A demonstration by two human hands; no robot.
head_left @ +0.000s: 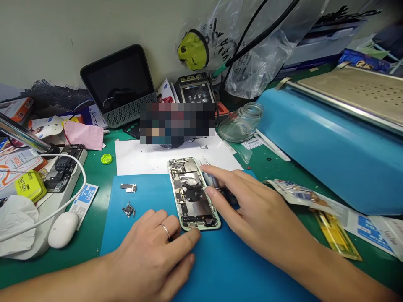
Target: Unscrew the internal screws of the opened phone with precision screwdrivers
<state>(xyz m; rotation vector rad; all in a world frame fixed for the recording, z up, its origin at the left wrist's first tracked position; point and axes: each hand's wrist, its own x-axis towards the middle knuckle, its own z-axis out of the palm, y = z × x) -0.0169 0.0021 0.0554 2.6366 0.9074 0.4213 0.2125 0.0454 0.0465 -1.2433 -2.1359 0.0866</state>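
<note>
Nearest the camera, the left hand (157, 247) reaches in with its index finger stretched to the near edge of the opened phone (193, 197). Its thumb sits apart below that finger, the other fingers loosely curled, one wearing a ring (165, 230).

The phone lies with its inner parts exposed, at the middle of the blue mat (138, 193), its far end over the white paper (132, 157). The right hand (233, 193) comes in from the right, index finger and thumb spread apart at the phone's right edge. A thin-tipped tool (213, 180) lies partly under this hand; whether its hidden fingers grip it, one cannot tell.

On the mat left of the phone are a small metal-covered board (129, 188) and, nearer, a small dark component (129, 209). Further left stand a white mouse (63, 230) and a bright green cap (106, 159), both on the green table (94, 247). Beyond the paper are a dark-screened display (118, 84) at left and a glass jar (241, 123) at right. A large blue machine (315, 155) takes up the right side.
</note>
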